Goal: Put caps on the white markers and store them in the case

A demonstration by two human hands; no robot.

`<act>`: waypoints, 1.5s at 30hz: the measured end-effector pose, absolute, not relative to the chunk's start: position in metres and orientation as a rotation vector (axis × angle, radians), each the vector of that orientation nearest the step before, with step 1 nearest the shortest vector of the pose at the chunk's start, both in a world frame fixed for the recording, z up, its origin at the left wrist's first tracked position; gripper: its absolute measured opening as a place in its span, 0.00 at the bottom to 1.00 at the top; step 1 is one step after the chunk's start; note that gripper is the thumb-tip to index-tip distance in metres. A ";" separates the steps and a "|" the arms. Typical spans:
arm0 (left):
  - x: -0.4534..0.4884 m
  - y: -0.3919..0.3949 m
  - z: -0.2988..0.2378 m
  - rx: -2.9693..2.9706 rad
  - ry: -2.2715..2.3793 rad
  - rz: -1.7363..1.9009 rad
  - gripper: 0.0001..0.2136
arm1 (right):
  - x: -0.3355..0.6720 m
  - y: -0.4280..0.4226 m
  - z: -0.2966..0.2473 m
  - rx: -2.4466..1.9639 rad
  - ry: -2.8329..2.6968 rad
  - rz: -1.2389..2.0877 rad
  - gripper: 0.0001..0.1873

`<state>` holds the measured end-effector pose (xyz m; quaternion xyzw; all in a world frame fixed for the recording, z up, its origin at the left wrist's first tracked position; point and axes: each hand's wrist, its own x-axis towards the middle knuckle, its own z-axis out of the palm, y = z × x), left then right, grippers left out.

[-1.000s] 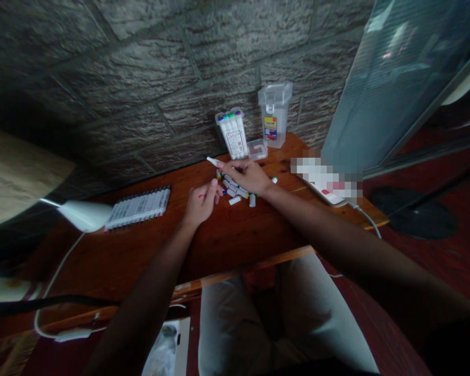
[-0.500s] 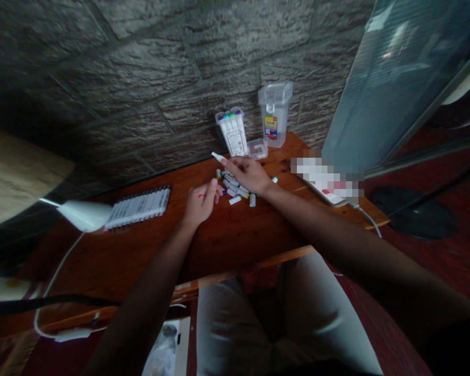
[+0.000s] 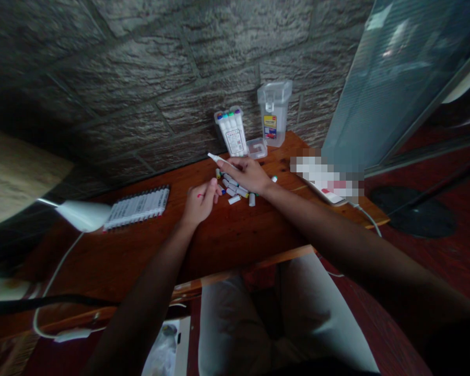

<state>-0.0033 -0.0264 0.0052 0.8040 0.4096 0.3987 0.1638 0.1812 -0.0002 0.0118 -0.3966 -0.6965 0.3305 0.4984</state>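
Observation:
My right hand (image 3: pixel 247 174) pinches a white marker (image 3: pixel 216 158) by one end, its tip pointing left and away, just above a heap of loose white markers (image 3: pixel 235 190) with coloured caps on the wooden desk (image 3: pixel 141 245). My left hand (image 3: pixel 201 201) rests beside that heap with its fingers curled, and a bit of red shows at the fingertips; what it holds is too small to name. Behind the heap, an open clear case of markers (image 3: pixel 232 132) leans against the stone wall.
A taller clear plastic box (image 3: pixel 273 113) stands by the wall, a small clear lid (image 3: pixel 257 149) in front of it. A flat tray of markers (image 3: pixel 138 207) lies at the left beside a white lamp head (image 3: pixel 82 215). A blurred white object (image 3: pixel 326 180) with a cable sits at the right.
My right hand has lifted the marker slightly and swung its tip a little to the left. My left hand has hardly moved.

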 end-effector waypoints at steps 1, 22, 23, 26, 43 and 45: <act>-0.003 -0.027 0.005 2.294 1.166 1.138 0.28 | 0.181 0.001 0.011 -0.959 -1.684 0.799 0.32; -0.005 -0.026 0.004 2.317 1.156 1.132 0.26 | 0.180 -0.004 0.016 -0.952 -1.663 0.880 0.33; -0.005 -0.026 0.004 2.318 1.156 1.133 0.26 | 0.180 -0.004 0.016 -0.946 -1.659 0.880 0.33; -0.004 -0.027 0.005 2.327 1.157 1.135 0.26 | 0.180 -0.004 0.015 -0.933 -1.655 0.873 0.32; -0.004 -0.026 0.004 2.322 1.137 1.148 0.24 | 0.179 -0.004 0.016 -0.912 -1.651 0.881 0.32; -0.004 -0.025 0.003 2.322 1.131 1.148 0.24 | 0.179 -0.004 0.016 -0.915 -1.646 0.881 0.32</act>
